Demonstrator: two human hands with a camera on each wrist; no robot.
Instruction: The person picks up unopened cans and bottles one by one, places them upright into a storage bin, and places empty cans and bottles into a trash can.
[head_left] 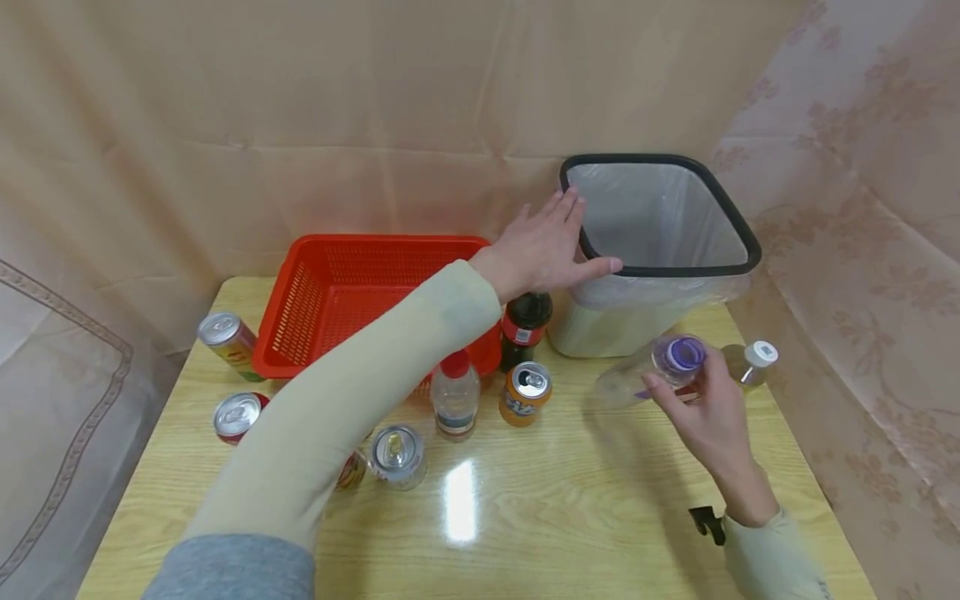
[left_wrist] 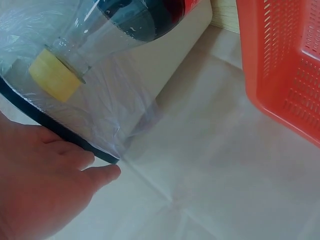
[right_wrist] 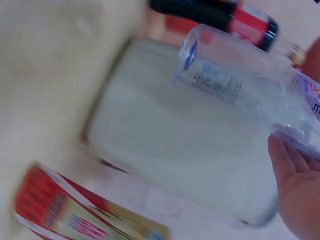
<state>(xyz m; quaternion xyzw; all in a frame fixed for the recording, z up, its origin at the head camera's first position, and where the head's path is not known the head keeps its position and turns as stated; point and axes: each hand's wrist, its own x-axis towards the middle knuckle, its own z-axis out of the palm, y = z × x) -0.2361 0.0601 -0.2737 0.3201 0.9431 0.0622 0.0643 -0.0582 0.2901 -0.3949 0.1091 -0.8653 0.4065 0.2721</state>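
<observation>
My left hand [head_left: 542, 242] rests on the left rim of a pale bin [head_left: 615, 323] with a black rim and a clear liner. Its fingers are straight and spread, the thumb by the front corner. A cola bottle [head_left: 528, 321] stands under that hand; its yellow cap [left_wrist: 55, 75] shows in the left wrist view. With my right hand [head_left: 712, 417] I hold a clear plastic bottle [head_left: 626, 379] with a purple cap. It is tilted above the table in front of the bin. The right wrist view shows its barcode label and base. Inside the bin I see only the liner.
A red basket [head_left: 300, 312] stands left of the bin. An orange can [head_left: 525, 394], a red-capped bottle [head_left: 455, 396], a silver can [head_left: 398, 457] and several other cans stand in front and left. A white-capped bottle [head_left: 759, 356] is at the right edge, beside my right hand.
</observation>
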